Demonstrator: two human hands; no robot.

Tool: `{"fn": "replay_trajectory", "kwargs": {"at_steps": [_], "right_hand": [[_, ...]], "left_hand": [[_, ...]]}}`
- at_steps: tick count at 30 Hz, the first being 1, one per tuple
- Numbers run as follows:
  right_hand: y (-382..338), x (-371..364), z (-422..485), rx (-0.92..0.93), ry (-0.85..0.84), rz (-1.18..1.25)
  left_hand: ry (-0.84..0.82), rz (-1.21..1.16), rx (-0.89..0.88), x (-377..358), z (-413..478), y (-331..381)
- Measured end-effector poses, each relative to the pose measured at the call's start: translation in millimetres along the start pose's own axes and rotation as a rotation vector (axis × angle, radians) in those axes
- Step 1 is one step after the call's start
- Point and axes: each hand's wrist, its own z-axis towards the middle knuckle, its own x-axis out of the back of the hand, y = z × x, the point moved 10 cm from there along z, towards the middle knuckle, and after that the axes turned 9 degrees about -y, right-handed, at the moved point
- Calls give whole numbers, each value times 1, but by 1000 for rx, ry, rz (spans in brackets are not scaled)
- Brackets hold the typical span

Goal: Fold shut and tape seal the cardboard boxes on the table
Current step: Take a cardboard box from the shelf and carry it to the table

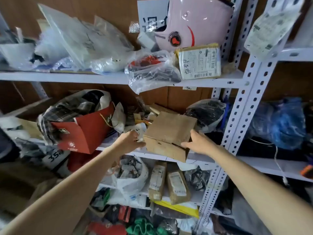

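Observation:
A brown cardboard box [169, 133] sits on the middle shelf [201, 158] of a white metal rack, its top flaps folded down with a seam across the front. My left hand [130, 141] holds the box's left side, fingers curled at its edge. My right hand [198, 141] grips the right side, thumb on the front flap and fingers round the far side. No tape is in view.
A red paper bag [86, 133] stuffed with plaid cloth stands left of the box. A black plastic bag [206, 112] lies right of it. A labelled parcel [199, 62] and clear bags fill the upper shelf. Small boxes [177, 187] and bags crowd the lower shelves.

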Motion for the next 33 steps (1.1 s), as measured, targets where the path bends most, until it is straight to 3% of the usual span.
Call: {"fn": "replay_trajectory", "kwargs": {"at_steps": [5,8,12,17,26,33], "right_hand": [[3,-11,29,1,15,362],[8,-22,38,22,56,510],[17,-26,49,20,131,769],[10,-34,56,-28,266,1063],[-22,-38,20,-26,379,965],[-80,-70,-17,-31,531,930]], "left_hand": [[-29,-135,-25,-4,47,8],[-204,-489,-132,-26,66,27],[-165,-757,-130,-40,71,18],[-232,-1010,-139,-62,78,2],[-278,-1172,-347,-60,84,-12],[-474,-1114,-463,-39,72,-39]]}}
